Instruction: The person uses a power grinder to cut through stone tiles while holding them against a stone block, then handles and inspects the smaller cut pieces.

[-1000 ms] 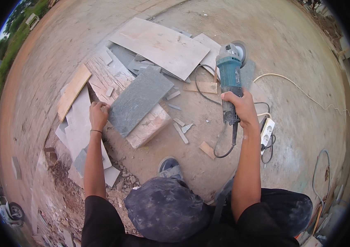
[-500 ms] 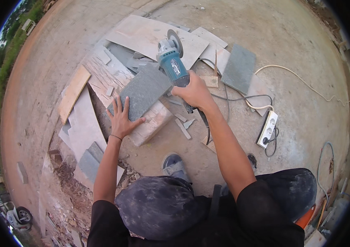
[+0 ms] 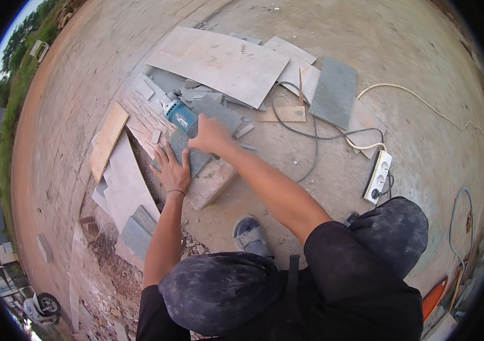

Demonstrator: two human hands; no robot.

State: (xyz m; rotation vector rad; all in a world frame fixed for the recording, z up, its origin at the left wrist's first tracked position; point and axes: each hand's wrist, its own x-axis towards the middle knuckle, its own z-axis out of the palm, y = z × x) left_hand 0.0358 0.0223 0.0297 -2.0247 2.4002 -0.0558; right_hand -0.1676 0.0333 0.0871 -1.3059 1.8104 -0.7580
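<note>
Grinder (image 3: pixel 180 117) – teal-bodied, silver-headed – is pointing away from the wearer at the left edge of a grey stone slab (image 3: pixel 197 162), whether touching it being unclear; the right hand (image 3: pixel 211 136) is wrapping round its dark handle; the left hand (image 3: pixel 171 170) is lying palm down, fingers spread, on the slab's near end; a pale block (image 3: pixel 212 184) is supporting the slab – a white power strip (image 3: pixel 379 176) is lying well to the right.

Two bare hands (image 3: pixel 172 170). One grinder (image 3: pixel 180 116). One power strip (image 3: pixel 377 176). Two trousered knees (image 3: pixel 219 290). One wheel (image 3: pixel 48 304) in view.
</note>
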